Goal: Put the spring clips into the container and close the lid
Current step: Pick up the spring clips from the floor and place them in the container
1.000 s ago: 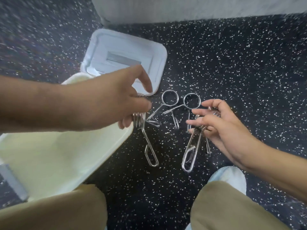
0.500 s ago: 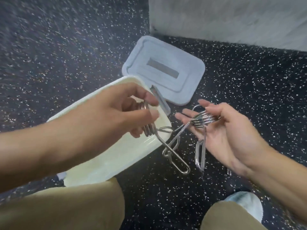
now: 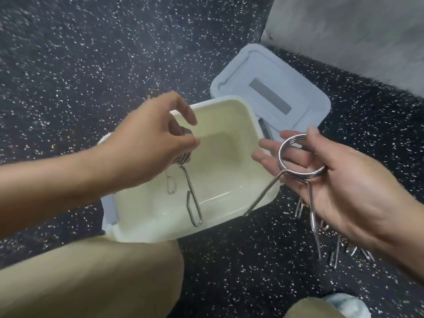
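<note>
A dark floor (image 3: pixel 96 56) flecked with white specks is seen across most of the view, from 7 o'clock round to 4 o'clock. A pale grey wall (image 3: pixel 358 31) is located at 1 o'clock; its lower edge meets the floor along a line slanting down toward 3 o'clock, and its near corner is seen at about 12 o'clock. A leg in tan trousers (image 3: pixel 91 278) is seen at 7 o'clock, bent at the knee. A second tan trouser leg (image 3: pixel 309 309) is cut off by the lower edge at 5 o'clock. A light-coloured shoe (image 3: pixel 351 305) is placed just beside it, on the floor.
</note>
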A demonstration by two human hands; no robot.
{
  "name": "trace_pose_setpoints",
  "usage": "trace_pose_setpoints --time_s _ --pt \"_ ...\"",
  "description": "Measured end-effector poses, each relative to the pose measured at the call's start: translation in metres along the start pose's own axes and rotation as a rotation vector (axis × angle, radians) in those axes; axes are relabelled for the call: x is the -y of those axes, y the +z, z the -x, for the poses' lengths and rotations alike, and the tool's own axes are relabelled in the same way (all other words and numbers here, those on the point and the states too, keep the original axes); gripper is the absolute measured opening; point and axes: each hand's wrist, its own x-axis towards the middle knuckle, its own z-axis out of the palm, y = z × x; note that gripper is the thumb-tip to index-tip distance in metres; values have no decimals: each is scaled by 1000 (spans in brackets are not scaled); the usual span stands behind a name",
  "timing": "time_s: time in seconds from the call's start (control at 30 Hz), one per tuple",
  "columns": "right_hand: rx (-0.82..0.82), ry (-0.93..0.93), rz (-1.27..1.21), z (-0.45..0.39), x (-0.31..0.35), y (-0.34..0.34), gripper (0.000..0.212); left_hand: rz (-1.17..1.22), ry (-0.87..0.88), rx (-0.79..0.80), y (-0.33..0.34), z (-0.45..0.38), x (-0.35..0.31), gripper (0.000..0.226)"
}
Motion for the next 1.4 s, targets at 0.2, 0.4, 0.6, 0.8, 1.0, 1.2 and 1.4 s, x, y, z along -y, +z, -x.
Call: trace_pose_setpoints --time_s 0.2,0.4,0.6,0.8,1.0,1.2,1.4 --pt "2 0 324 -4 2 9 44 -356 138 -48 26 -23 29 4" --pt "-60 -9 471 -10 3 13 42 -494 108 -33 48 -48 71 9" --pt "16 20 561 -13 -1 18 39 -464 -64 -4 64 -60 104 18" --pt "66 23 679 -20 -10 28 33 -556 -77 69 62 -57 120 8" --pt "-15 -119 774 -39 -12 56 24 -642 7 130 57 -53 116 13" --pt "-41 -228 840 -69 -32 84 14 -837 69 171 58 -46 106 19" --pt "-58 -136 948 -102 -83 82 15 -694 139 160 42 -25 103 8"
